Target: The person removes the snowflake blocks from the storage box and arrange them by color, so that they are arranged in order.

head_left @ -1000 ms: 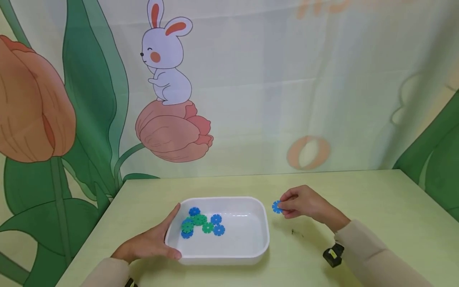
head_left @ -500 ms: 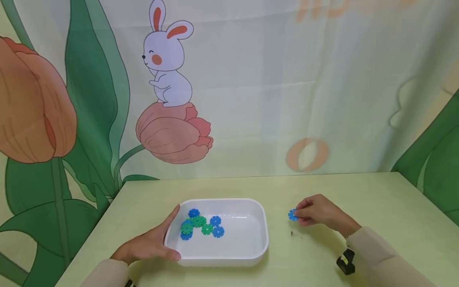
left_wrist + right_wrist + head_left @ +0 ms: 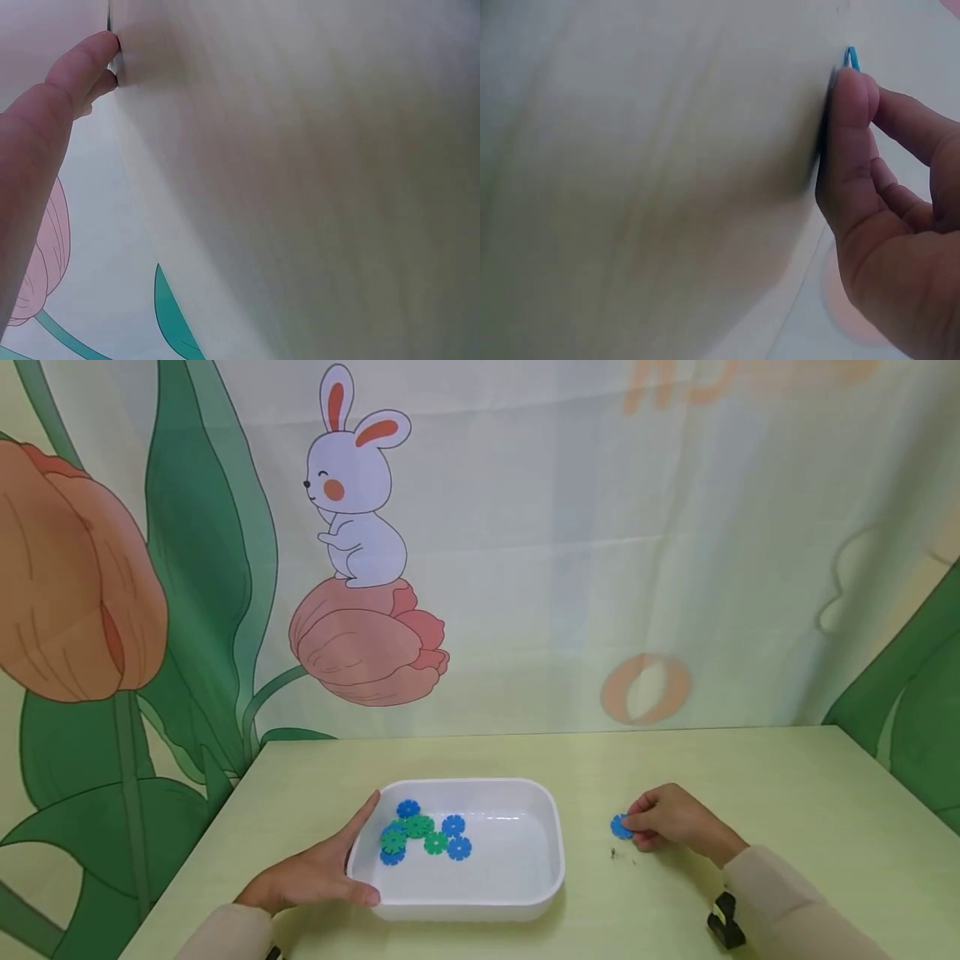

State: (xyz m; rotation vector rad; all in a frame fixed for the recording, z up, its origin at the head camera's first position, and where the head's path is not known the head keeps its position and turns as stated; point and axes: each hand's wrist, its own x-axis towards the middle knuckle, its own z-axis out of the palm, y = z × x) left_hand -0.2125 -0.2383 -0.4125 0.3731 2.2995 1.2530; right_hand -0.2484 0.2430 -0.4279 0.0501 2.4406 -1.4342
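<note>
Compared with a second earlier, the blue disc [image 3: 620, 827] had moved farther right of the tray [image 3: 465, 911] and nearer the person. The right hand [image 3: 678, 818] pinched it between thumb and fingers; the left hand [image 3: 315, 870] still gripped the tray's left end. Round, without a long axis, the disc faced the head camera, its rim notched into petals.
</note>
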